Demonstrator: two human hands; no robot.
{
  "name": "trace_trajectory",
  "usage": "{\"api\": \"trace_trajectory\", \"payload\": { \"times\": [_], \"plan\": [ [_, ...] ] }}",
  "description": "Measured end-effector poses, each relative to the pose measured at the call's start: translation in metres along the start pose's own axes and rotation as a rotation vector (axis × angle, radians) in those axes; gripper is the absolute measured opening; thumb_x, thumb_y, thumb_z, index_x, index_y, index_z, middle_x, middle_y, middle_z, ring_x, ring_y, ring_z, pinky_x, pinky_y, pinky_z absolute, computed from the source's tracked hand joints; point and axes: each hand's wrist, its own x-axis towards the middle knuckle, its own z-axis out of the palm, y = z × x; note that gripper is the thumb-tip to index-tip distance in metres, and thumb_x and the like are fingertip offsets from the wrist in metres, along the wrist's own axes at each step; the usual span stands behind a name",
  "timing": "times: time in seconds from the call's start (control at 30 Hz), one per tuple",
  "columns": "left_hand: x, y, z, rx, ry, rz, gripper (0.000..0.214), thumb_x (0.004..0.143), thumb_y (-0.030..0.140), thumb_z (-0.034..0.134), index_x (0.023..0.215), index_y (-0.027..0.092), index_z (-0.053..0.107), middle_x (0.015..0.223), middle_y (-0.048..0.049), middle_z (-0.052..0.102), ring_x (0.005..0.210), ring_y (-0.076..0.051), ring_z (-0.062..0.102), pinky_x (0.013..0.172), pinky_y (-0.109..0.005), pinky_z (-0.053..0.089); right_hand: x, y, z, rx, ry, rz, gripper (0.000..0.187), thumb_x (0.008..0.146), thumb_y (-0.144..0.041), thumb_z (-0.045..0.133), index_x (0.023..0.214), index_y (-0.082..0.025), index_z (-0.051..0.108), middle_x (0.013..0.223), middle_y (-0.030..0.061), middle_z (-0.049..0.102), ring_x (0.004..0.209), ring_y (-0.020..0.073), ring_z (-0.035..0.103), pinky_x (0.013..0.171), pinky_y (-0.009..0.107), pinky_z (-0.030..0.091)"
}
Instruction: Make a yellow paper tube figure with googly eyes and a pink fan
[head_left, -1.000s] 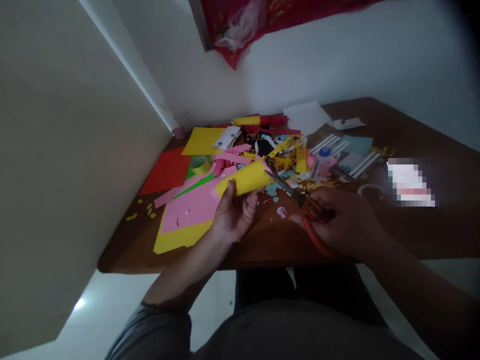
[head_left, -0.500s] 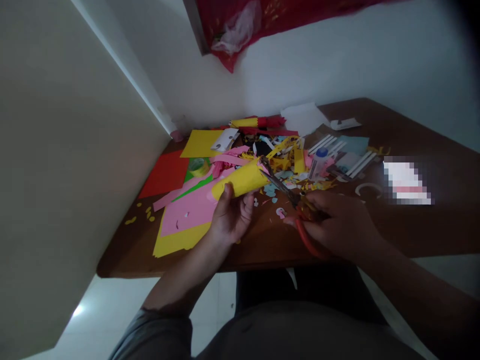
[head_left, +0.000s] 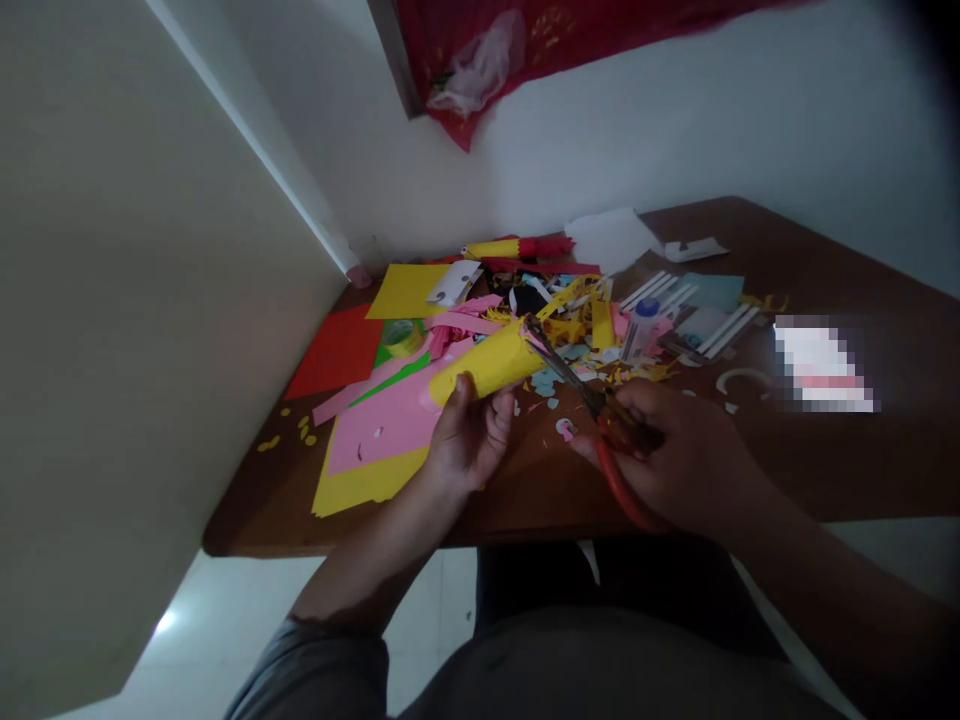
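Observation:
A rolled yellow paper tube (head_left: pixel 484 364) is gripped in my left hand (head_left: pixel 471 435), thumb on the near side and fingers curled beneath it. The tube lies slanted, its right end raised and showing some pink. My right hand (head_left: pixel 675 450) is closed round the orange-handled scissors (head_left: pixel 574 378). Their blades reach the tube's right end, with the handles spread apart. Whether the blades are cutting into the paper I cannot tell. Below the tube lie pink paper (head_left: pixel 382 430) and yellow sheets (head_left: pixel 337 492).
On the brown table (head_left: pixel 525 490) are a blue-capped glue bottle (head_left: pixel 641 328), a tape roll (head_left: pixel 403 338), red paper (head_left: pixel 335 350), and a heap of paper scraps (head_left: pixel 577 310). A yellow-and-red paper tube (head_left: pixel 517 247) lies by the wall. A blurred bright patch (head_left: pixel 821 365) shows at right.
The whole view has shifted slightly to the right and down. Both hands keep their grip, and the scissor blades stay at the tube's right end.

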Motion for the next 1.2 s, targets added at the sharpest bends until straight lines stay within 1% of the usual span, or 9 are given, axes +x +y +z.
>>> {"api": "trace_trajectory", "payload": {
  "times": [0.13, 0.37, 0.47, 0.57, 0.73, 0.93, 1.0, 1.1, 1.2],
  "plan": [
    [0.0, 0.0, 0.002, -0.013, 0.011, 0.008, 0.058, 0.121, 0.042, 0.061, 0.173, 0.018, 0.056, 0.113, -0.0092, 0.089, 0.088, -0.015, 0.088, 0.076, -0.015, 0.068, 0.002, 0.001, 0.0, -0.021, -0.01, 0.005, 0.057, 0.091, -0.073, 0.08, 0.073, -0.026, 0.055, 0.06, -0.0028, 0.059, 0.055, 0.0157, 0.052, 0.057, 0.03, 0.035],
    [0.001, 0.002, 0.0, -0.017, 0.018, 0.002, 0.06, 0.119, 0.039, 0.065, 0.175, 0.021, 0.054, 0.121, -0.0095, 0.09, 0.091, -0.016, 0.089, 0.077, -0.014, 0.069, 0.007, -0.001, -0.001, -0.033, -0.052, -0.017, 0.057, 0.097, -0.077, 0.071, 0.074, -0.026, 0.057, 0.06, -0.0003, 0.062, 0.056, 0.0174, 0.054, 0.06, 0.031, 0.034],
    [0.0, 0.002, 0.002, -0.032, 0.03, -0.009, 0.057, 0.121, 0.037, 0.059, 0.175, 0.019, 0.053, 0.118, -0.0102, 0.09, 0.089, -0.016, 0.089, 0.076, -0.014, 0.068, 0.008, -0.002, -0.002, -0.031, -0.036, -0.031, 0.058, 0.096, -0.076, 0.072, 0.073, -0.027, 0.052, 0.056, -0.0017, 0.056, 0.052, 0.0163, 0.049, 0.058, 0.032, 0.032],
    [-0.001, 0.001, 0.004, -0.042, 0.028, -0.015, 0.056, 0.123, 0.034, 0.054, 0.176, 0.014, 0.051, 0.114, -0.012, 0.09, 0.09, -0.017, 0.09, 0.073, -0.014, 0.068, 0.007, -0.003, -0.001, -0.023, -0.001, -0.019, 0.057, 0.094, -0.073, 0.077, 0.074, -0.028, 0.049, 0.06, -0.0011, 0.058, 0.052, 0.0165, 0.048, 0.057, 0.032, 0.033],
    [-0.004, 0.0, 0.005, -0.021, 0.01, -0.004, 0.064, 0.12, 0.035, 0.064, 0.179, 0.018, 0.047, 0.13, -0.0135, 0.088, 0.092, -0.015, 0.089, 0.077, -0.014, 0.068, 0.004, -0.005, 0.001, -0.007, 0.016, -0.006, 0.054, 0.092, -0.072, 0.079, 0.076, -0.028, 0.052, 0.062, -0.001, 0.061, 0.056, 0.0178, 0.054, 0.058, 0.032, 0.035],
    [-0.006, 0.002, 0.009, -0.027, 0.037, 0.005, 0.052, 0.125, 0.033, 0.048, 0.173, 0.015, 0.054, 0.11, -0.0096, 0.09, 0.085, -0.014, 0.088, 0.075, -0.012, 0.068, 0.01, -0.007, 0.0, -0.013, 0.004, -0.001, 0.056, 0.093, -0.077, 0.074, 0.076, -0.027, 0.058, 0.065, 0.0012, 0.067, 0.059, 0.0195, 0.058, 0.062, 0.032, 0.038],
    [-0.005, 0.002, 0.009, -0.023, 0.039, 0.01, 0.053, 0.124, 0.034, 0.05, 0.174, 0.015, 0.053, 0.113, -0.0105, 0.09, 0.088, -0.014, 0.089, 0.077, -0.012, 0.068, 0.011, -0.007, -0.001, -0.004, -0.009, -0.01, 0.054, 0.095, -0.076, 0.074, 0.077, -0.027, 0.06, 0.066, 0.0015, 0.068, 0.06, 0.0198, 0.059, 0.063, 0.032, 0.039],
    [-0.002, 0.003, 0.006, -0.017, 0.018, 0.016, 0.058, 0.12, 0.035, 0.062, 0.175, 0.019, 0.052, 0.124, -0.0113, 0.09, 0.093, -0.015, 0.09, 0.08, -0.013, 0.069, 0.013, -0.005, 0.0, 0.007, -0.024, -0.023, 0.049, 0.096, -0.072, 0.074, 0.08, -0.026, 0.064, 0.07, 0.0028, 0.072, 0.063, 0.0209, 0.063, 0.065, 0.032, 0.041],
    [-0.001, 0.002, 0.003, -0.016, -0.001, 0.017, 0.063, 0.117, 0.035, 0.07, 0.175, 0.022, 0.051, 0.129, -0.0111, 0.089, 0.097, -0.016, 0.09, 0.083, -0.014, 0.069, 0.013, -0.002, 0.004, 0.006, -0.024, -0.026, 0.048, 0.096, -0.069, 0.076, 0.078, -0.027, 0.062, 0.068, 0.0015, 0.07, 0.06, 0.0195, 0.059, 0.064, 0.032, 0.04]
  ]
}}
